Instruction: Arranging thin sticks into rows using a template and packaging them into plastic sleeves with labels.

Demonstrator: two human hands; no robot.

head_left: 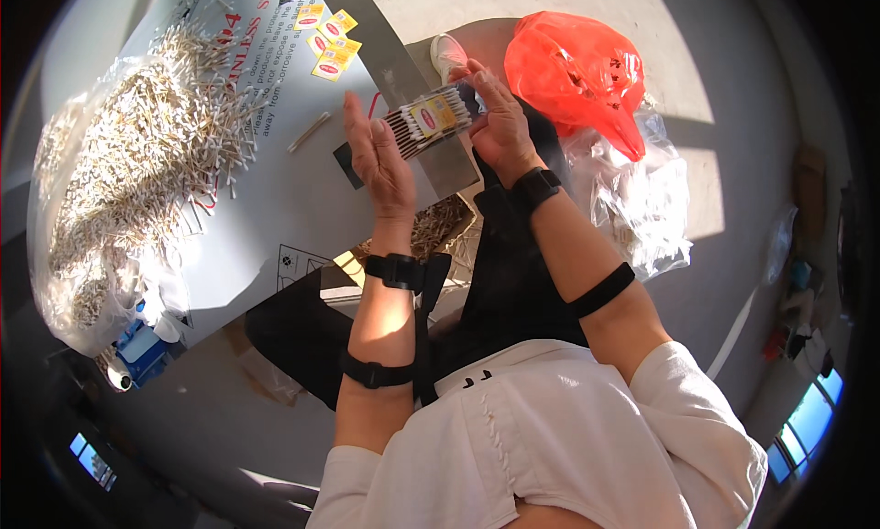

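A pack of cotton swabs (423,123) with a yellow and red label and clear wrap is held between my two hands, over the table's edge. My left hand (381,167) is against one end of the pack, its fingers fairly straight and thumb beside the swabs. At the other end my right hand (504,130) has curled fingers around the clear wrapping. A single loose swab (309,132) lies on the table left of my left hand. Farther off are several small yellow label cards (332,60). Part of the fingers on both hands is hidden.
A big heap of loose cotton swabs (137,153) in a clear bag covers the left of the grey printed table (275,185). A red plastic bag (573,75) and a clear bag of white packs (637,199) stand to the right. A box of swabs (438,225) sits below my hands.
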